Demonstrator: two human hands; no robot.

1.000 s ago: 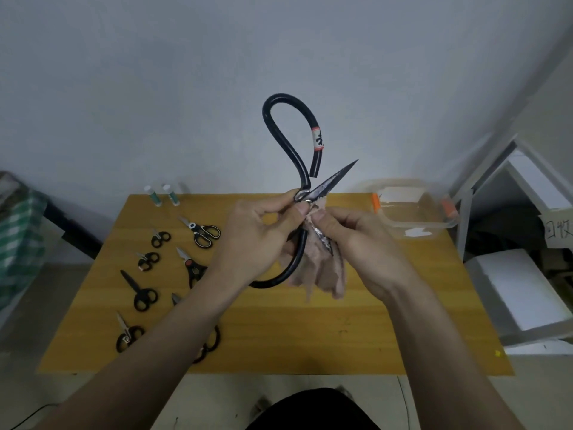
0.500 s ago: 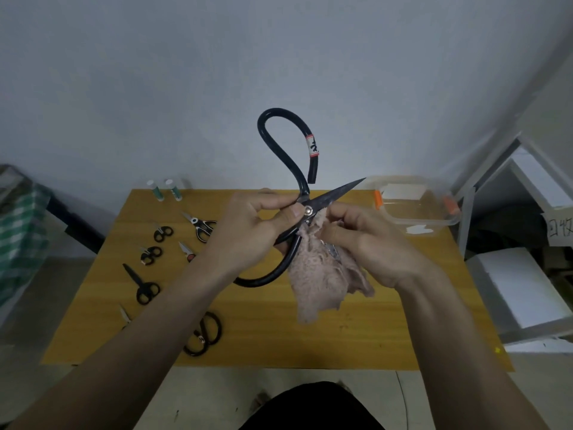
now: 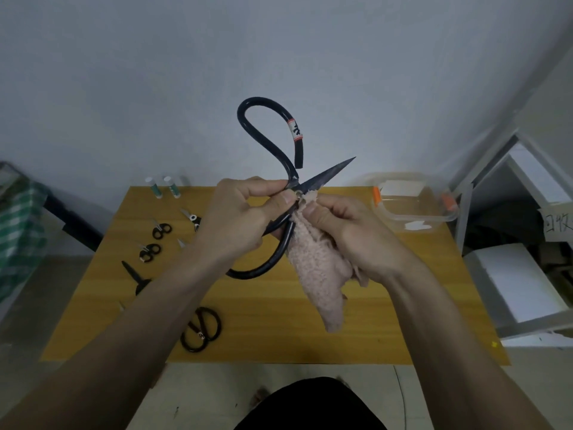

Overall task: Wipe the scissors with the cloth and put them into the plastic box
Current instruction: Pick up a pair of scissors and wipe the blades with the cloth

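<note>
I see my left hand (image 3: pixel 238 225) with fingers (image 3: pixel 257 189) pinched on the scissors (image 3: pixel 280 240) at the pivot. My right hand (image 3: pixel 353 240) grips the cloth (image 3: pixel 319 274) against the lower blade. Both are held above the table (image 3: pixel 279 321); the box (image 3: pixel 415 200) sits at its far right corner.

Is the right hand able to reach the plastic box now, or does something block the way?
Probably yes. The plastic box stands open on the table's far right corner, and nothing lies between it and the right hand. That hand holds the cloth, though.
</note>
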